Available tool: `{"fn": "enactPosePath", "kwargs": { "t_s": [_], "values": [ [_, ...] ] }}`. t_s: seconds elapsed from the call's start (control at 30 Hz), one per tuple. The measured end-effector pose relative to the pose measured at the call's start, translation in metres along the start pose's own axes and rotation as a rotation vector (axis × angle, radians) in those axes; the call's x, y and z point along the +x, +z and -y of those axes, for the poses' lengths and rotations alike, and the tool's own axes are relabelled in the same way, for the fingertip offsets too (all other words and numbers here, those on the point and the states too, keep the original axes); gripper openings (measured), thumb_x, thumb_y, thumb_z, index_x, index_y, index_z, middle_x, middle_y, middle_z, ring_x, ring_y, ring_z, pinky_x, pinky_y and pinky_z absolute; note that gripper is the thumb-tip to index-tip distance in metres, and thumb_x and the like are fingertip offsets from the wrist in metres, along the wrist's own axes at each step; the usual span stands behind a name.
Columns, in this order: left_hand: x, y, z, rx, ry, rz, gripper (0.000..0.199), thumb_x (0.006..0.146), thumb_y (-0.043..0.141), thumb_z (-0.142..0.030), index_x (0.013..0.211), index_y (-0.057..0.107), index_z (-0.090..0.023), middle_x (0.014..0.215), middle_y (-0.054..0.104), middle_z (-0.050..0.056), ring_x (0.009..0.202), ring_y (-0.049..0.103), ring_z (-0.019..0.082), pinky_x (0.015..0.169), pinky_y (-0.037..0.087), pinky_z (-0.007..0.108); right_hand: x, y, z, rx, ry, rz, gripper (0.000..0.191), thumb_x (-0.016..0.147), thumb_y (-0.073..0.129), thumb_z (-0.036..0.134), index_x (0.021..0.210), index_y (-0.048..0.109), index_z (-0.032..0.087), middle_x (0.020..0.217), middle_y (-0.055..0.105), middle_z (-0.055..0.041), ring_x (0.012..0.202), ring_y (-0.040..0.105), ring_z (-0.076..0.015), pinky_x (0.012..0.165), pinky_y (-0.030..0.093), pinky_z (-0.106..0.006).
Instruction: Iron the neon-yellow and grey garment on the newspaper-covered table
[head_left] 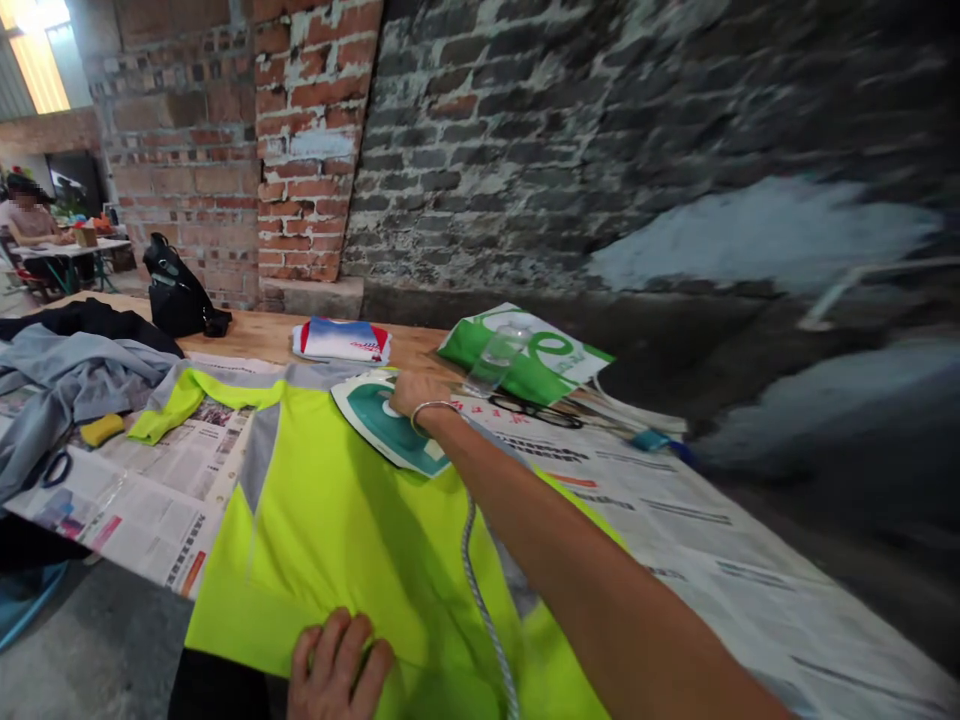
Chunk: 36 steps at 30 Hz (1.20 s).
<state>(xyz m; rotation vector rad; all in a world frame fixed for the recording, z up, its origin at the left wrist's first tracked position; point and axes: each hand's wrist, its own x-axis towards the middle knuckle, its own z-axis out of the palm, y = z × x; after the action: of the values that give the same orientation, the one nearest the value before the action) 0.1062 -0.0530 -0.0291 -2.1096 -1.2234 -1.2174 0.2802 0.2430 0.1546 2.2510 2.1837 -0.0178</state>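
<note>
A neon yellow shirt (pixel 322 500) with grey panels lies spread over newspaper on the table. My right hand (pixel 420 395) is closed around the handle of a teal and white clothes iron (pixel 379 415), which rests on the upper part of the shirt, near its collar. From the iron a grey braided cord (pixel 480 590) runs down across the fabric toward me. At the shirt's bottom edge, my left hand (pixel 339 668) lies on the cloth with its fingers bent and slightly apart; nothing shows in it.
Behind the shirt are a folded white, blue and red garment (pixel 342 340), a green and white bag (pixel 529 350), a clear plastic cup (pixel 496 358) and glasses (pixel 536 410). Leftward lie grey clothing (pixel 97 365), a yellow sponge (pixel 102 430) and a black bag (pixel 176 290). A person (pixel 34 215) sits far off.
</note>
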Motion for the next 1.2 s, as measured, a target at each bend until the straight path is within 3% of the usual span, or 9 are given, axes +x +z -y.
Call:
{"fn": "enactPosePath", "kwargs": {
  "t_s": [0.13,0.27,0.4,0.57,0.7,0.87,1.07,1.2],
  "values": [
    [-0.001,-0.001,-0.001,-0.002,-0.012,0.037,0.03,0.096,0.052,-0.04,0.111,0.072,-0.024,0.112,0.075,0.003,0.118,0.057,0.02,0.108,0.032,0.034,-0.016,0.002,-0.008,-0.031,-0.036,0.039,0.044,0.087,0.061,0.027,0.127,0.067,0.007,0.122,0.069,-0.0241,0.111,0.066,-0.0286,0.086,0.047,-0.031],
    [-0.003,-0.002,-0.001,0.012,0.002,0.079,0.034,0.085,0.063,-0.038,0.115,0.07,-0.025,0.116,0.074,0.003,0.121,0.055,0.021,0.107,0.033,0.035,-0.063,0.003,-0.015,-0.045,-0.234,0.104,0.028,0.085,0.064,0.029,0.109,0.074,0.018,0.108,0.075,-0.0129,0.101,0.069,-0.0243,0.076,0.044,-0.026],
    [-0.001,-0.005,0.0,0.013,-0.008,0.086,0.036,0.08,0.063,-0.03,0.115,0.068,-0.026,0.117,0.074,0.001,0.121,0.054,0.019,0.107,0.032,0.033,-0.119,0.0,-0.018,-0.075,-0.462,0.168,0.018,0.085,0.064,0.027,0.1,0.072,0.02,0.095,0.076,-0.0095,0.092,0.07,-0.0233,0.069,0.038,-0.026],
    [0.005,-0.01,0.002,0.029,0.004,0.097,0.045,0.071,0.06,-0.021,0.116,0.067,-0.025,0.119,0.073,0.001,0.126,0.051,0.019,0.105,0.033,0.033,-0.155,-0.001,-0.02,-0.07,-0.548,0.193,0.016,0.084,0.063,0.023,0.098,0.071,0.022,0.089,0.075,-0.0077,0.091,0.07,-0.0232,0.068,0.035,-0.027],
    [0.009,-0.013,0.002,0.007,0.006,0.086,0.052,0.065,0.056,-0.015,0.115,0.067,-0.024,0.117,0.074,0.001,0.121,0.054,0.019,0.102,0.034,0.034,-0.14,0.003,-0.02,-0.085,-0.469,0.135,0.021,0.086,0.062,0.026,0.105,0.071,0.021,0.095,0.076,-0.0102,0.093,0.07,-0.025,0.07,0.038,-0.028],
    [0.013,-0.014,0.0,-0.006,-0.006,0.096,0.055,0.062,0.054,-0.012,0.115,0.067,-0.023,0.117,0.075,0.002,0.118,0.056,0.019,0.1,0.034,0.035,-0.085,0.007,-0.02,-0.036,-0.257,0.035,0.031,0.088,0.06,0.031,0.115,0.071,0.019,0.108,0.075,-0.0142,0.104,0.069,-0.0259,0.077,0.044,-0.028],
    [0.01,-0.009,0.001,-0.009,-0.003,0.069,0.04,0.076,0.056,-0.019,0.113,0.069,-0.023,0.114,0.076,0.002,0.118,0.057,0.02,0.101,0.035,0.035,-0.015,0.003,-0.02,-0.005,-0.019,-0.025,0.041,0.088,0.055,0.022,0.126,0.068,0.009,0.123,0.069,-0.0228,0.113,0.066,-0.0292,0.087,0.048,-0.032],
    [0.01,-0.009,0.0,-0.021,-0.015,0.07,0.031,0.084,0.054,-0.023,0.111,0.07,-0.023,0.114,0.076,0.003,0.118,0.057,0.02,0.105,0.032,0.034,0.0,0.004,-0.023,-0.021,0.026,-0.027,0.043,0.089,0.053,0.02,0.126,0.067,0.004,0.125,0.067,-0.0263,0.115,0.065,-0.0309,0.087,0.048,-0.033]
  ]
}}
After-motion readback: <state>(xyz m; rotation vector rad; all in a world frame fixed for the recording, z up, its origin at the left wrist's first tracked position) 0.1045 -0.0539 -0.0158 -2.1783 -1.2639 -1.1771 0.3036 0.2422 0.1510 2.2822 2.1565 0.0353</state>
